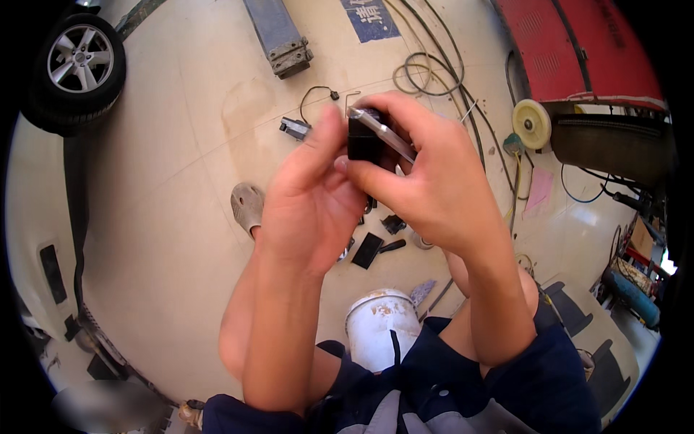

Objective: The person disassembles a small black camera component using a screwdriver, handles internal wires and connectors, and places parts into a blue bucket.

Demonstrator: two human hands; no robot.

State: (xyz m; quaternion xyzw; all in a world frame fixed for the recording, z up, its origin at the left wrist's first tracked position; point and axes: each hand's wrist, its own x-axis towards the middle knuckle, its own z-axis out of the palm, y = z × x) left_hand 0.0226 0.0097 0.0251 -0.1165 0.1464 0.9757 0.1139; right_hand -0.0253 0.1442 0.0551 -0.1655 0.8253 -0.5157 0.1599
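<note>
In the head view, both hands meet just above the middle of the frame around a small black box-shaped part (363, 137). The left hand (311, 199) presses its thumb and fingers against the part's left side; the right hand (426, 173) wraps over it from the right, fingers clenched on the part and on a thin silvery strip (387, 134) lying across its top.

Below the hands, on the pale floor (181, 181), lie several small black pieces (369, 249) beside a sandalled foot (247, 206). A white bucket (379, 325) stands between the knees at lower centre. At upper left a car wheel (79, 61) — at upper right a red machine (571, 47), with loose cables (426, 72) coiled near the top centre.
</note>
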